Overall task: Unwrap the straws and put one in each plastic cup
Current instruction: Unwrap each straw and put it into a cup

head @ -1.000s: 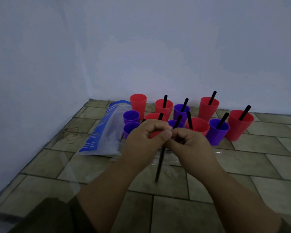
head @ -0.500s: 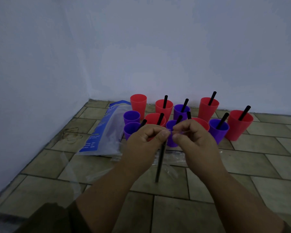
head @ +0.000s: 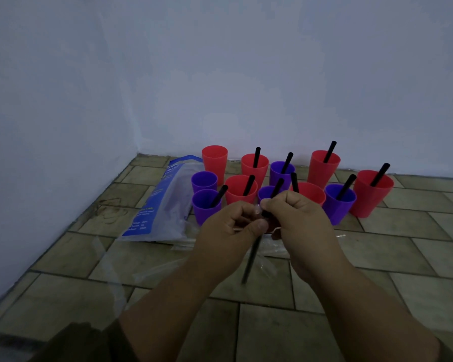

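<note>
1. Versus 0.5 s earlier: shows left hand (head: 228,231) thumb lower on held straw (head: 250,259); lower tip unmoved.
2. Pinches its top with curled fingers of left hand and right hand (head: 296,218), above floor tiles (head: 272,333).
3. Counts 6 red cups (head: 214,163), 5 purple cups (head: 204,181), 9 standing straws (head: 330,152), 1 bag (head: 165,205).

Both forearms are reaching forward; the left hand (head: 228,228) and right hand (head: 298,220) are touching, fingers curling, each pinching the straw (head: 249,259) between them.

Dim, bluish, soft light; slight blur
</note>
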